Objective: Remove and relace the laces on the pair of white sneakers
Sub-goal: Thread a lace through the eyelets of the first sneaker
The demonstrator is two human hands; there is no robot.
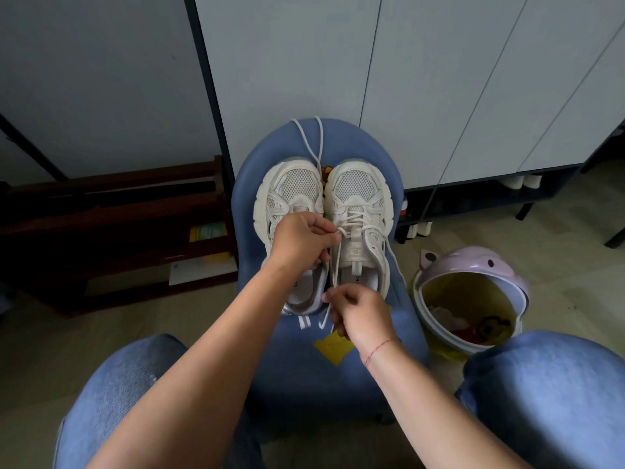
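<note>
Blue chair [355,143] carries two white sneakers [291,191] [358,191] — left hand [301,243] and right hand [360,314] fingers [329,297] pinch one lace [334,265].

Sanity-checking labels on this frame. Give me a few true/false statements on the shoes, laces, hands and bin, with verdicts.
1. The left sneaker and right sneaker sit on the stool. True.
2. The left sneaker is fully laced. False: no lace shows in its visible eyelets; only the right sneaker carries a lace.
3. A loose lace lies beyond the toes. True.
4. The right hand is empty. False: it pinches the right sneaker's lace, as does the left hand.
5. The bin is closed. False: its lid is up and the contents show.
</note>
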